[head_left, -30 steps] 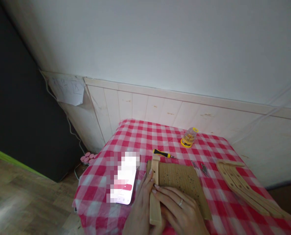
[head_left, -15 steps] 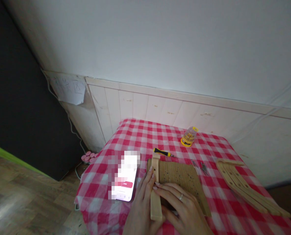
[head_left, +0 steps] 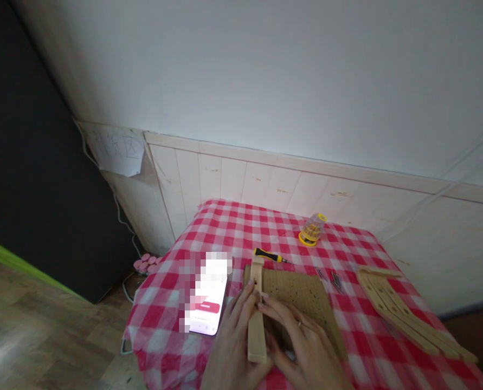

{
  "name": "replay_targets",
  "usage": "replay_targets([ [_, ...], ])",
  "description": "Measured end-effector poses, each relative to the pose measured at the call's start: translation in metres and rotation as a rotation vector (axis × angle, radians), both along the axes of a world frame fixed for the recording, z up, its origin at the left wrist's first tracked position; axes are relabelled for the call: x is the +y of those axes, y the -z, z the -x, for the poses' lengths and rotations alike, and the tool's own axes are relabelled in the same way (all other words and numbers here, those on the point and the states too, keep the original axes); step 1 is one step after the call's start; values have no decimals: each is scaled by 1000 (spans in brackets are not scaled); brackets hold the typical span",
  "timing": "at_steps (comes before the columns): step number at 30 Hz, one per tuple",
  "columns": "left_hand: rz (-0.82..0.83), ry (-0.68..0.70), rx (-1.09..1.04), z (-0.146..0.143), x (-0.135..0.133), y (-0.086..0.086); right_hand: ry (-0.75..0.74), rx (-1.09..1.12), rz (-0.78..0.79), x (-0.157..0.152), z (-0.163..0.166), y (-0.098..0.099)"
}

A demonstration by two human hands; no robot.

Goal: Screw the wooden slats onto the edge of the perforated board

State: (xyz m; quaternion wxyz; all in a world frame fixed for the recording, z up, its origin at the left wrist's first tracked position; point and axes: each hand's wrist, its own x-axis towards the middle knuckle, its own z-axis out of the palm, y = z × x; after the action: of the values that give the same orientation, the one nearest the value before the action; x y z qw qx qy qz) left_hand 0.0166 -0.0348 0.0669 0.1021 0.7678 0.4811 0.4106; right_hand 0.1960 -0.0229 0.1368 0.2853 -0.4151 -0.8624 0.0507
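Observation:
A pale wooden bar (head_left: 257,338) with a stubby raised far end and small dark holes lies lengthwise in front of me, over a brown board (head_left: 294,287). My left hand (head_left: 235,330) grips the bar along its left side, fingertips close to a hole. From the right, my right hand (head_left: 306,341), with a ring on one finger, holds its bent fingertips against the bar near the lower hole. Whether a small part sits under those fingertips is hidden. Just beyond the bar's far end lies a black and yellow screwdriver (head_left: 269,255).
A lit phone (head_left: 208,303) lies left of my hands on the checked tablecloth (head_left: 163,298). Several loose screws (head_left: 336,280) are right of the board. Farther right rest curved wooden slats (head_left: 404,309). A clear container with yellow bits (head_left: 312,230) stands near the wall.
The right fingertips have shifted slightly up along the bar, and the fingers are more bent. Both hands stay at the bar. The view has tilted a little.

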Motion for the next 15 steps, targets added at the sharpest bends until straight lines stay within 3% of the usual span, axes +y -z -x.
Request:
replay_targets([
  [5, 58, -13, -40, 1, -2, -12, 17, -10, -72, -2, -3, -8],
  [9, -5, -81, -38, -3, 2, -21, 30, 5, -40, -1, -6, -9],
  [15, -143, -187, 91, -14, 11, -16, 45, 45, -21, 2, -11, 17],
])
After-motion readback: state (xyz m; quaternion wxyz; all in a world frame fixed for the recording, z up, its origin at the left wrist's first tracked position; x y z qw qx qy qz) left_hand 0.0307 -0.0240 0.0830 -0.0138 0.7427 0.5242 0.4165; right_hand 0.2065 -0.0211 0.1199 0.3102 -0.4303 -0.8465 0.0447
